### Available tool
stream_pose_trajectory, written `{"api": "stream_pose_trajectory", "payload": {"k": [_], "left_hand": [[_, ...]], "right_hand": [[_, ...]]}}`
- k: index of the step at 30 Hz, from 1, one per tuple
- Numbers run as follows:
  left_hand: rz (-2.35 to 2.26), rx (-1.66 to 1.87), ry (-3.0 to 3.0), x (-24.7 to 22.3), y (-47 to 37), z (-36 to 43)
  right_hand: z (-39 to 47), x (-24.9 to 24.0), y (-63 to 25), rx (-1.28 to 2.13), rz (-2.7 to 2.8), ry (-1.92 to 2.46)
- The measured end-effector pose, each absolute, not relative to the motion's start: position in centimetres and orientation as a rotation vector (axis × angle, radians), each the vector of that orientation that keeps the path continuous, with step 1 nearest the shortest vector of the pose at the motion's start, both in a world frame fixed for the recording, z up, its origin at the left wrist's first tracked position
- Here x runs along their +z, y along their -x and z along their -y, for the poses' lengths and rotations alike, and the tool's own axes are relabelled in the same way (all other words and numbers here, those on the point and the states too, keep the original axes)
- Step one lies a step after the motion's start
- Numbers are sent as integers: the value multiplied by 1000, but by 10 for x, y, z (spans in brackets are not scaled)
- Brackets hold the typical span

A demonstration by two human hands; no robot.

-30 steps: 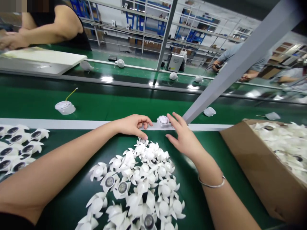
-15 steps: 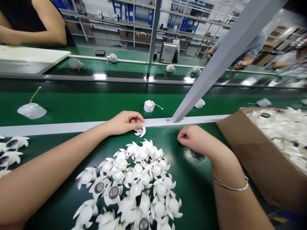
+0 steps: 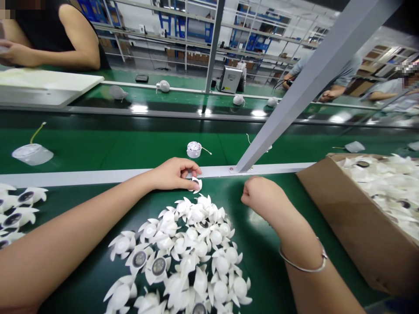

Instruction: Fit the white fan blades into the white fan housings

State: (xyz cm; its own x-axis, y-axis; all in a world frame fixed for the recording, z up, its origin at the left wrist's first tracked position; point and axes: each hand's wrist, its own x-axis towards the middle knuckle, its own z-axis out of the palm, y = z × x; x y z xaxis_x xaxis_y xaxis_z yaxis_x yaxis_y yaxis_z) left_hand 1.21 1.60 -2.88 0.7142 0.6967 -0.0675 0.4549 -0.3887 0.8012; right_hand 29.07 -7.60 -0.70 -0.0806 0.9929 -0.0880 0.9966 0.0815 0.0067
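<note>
My left hand is at the white rail, its thumb and fingers pinching a small white fan wheel with curved blades and a dark round centre. Close below it, a heap of the same white fan wheels spreads over the green work surface; several show grey-black ringed hubs. To the right, my right hand is closed, fingertips curled under and facing left, just above the surface. Whatever it may hold is hidden. The hand and wrist cover the spot where small black pieces lay.
A cardboard box full of white fan wheels stands at the right. More wheels lie far left. A slanted metal post rises from the rail. Beyond it, a green belt carries white round housings with wires. Co-workers sit across.
The housings on the near belt have shifted left. My left hand has turned the fan wheel a little. My right hand has moved over the small black pieces, hiding them.
</note>
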Motion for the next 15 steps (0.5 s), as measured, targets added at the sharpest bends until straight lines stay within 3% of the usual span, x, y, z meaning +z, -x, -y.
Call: {"api": "stream_pose_trajectory", "payload": {"k": [9, 15], "left_hand": [[-820, 427, -2117, -37, -23, -16], [-787, 453, -2235, -36, -20, -15]], "right_hand": [[72, -10, -264, -780, -2997, -2144], [68, -23, -241, -830, -3057, -2143]]}}
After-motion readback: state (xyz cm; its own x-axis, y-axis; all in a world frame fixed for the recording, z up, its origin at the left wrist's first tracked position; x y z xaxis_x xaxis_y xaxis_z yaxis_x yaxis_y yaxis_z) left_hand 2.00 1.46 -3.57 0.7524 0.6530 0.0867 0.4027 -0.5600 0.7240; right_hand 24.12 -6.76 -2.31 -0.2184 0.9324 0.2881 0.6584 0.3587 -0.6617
